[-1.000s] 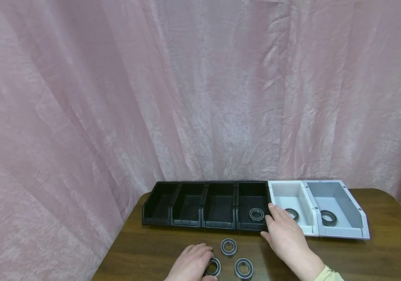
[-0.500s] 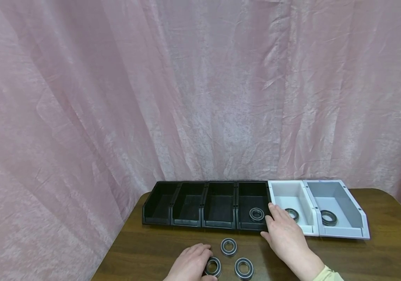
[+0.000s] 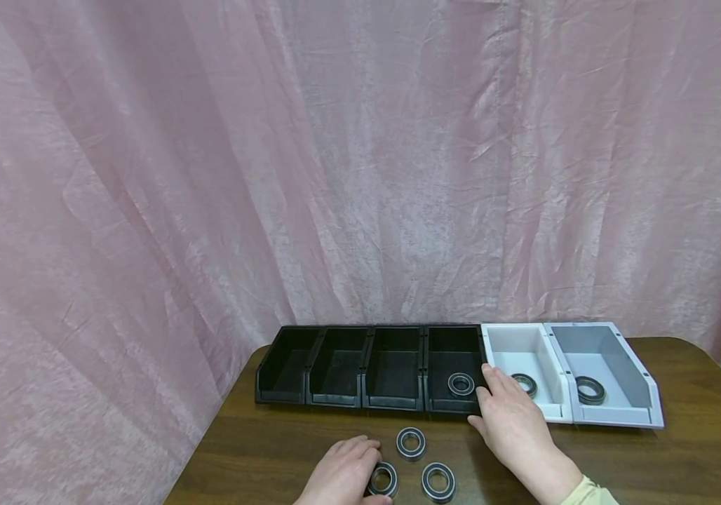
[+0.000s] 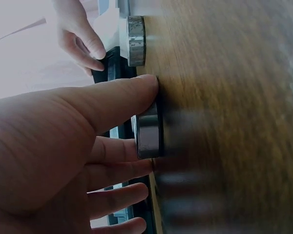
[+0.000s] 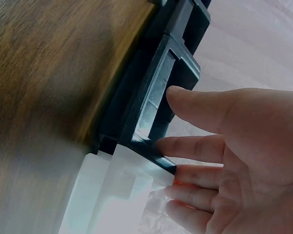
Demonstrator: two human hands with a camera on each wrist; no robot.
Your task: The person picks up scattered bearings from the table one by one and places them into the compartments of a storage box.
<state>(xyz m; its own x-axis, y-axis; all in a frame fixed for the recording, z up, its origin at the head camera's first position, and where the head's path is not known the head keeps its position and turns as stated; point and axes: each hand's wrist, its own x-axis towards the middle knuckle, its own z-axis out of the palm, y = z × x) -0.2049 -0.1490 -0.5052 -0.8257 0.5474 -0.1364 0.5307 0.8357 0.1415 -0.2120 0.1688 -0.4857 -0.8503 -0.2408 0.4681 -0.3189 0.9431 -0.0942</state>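
On the table, my left hand (image 3: pixel 340 473) holds a ball bearing (image 4: pixel 149 136) between thumb and index finger, while its other fingers extend loosely. Two more bearings lie flat close by, an upper one (image 3: pixel 422 445) and a lower one (image 3: pixel 451 484). My right hand (image 3: pixel 517 424) rests at the front where the rightmost black bin (image 3: pixel 455 407) meets the white bin (image 3: pixel 559 414). In the right wrist view its fingers are relaxed, with fingertips touching the bins' edge. One bearing (image 3: pixel 452 385) sits in that black bin; another (image 3: pixel 533 386), partly hidden by the hand, sits in the white one.
Several black bins (image 3: pixel 335 402) stand in a row with the white bin and a grey bin (image 3: pixel 619 418) along the table's back. A bearing (image 3: pixel 591 402) lies in the grey bin. Behind hangs a pink curtain (image 3: pixel 360 175). The wooden table (image 3: pixel 259 463) extends on both sides.
The left hand's fingers have shifted very slightly around the bearing. The right hand, the bins and the other bearings have stayed in place.
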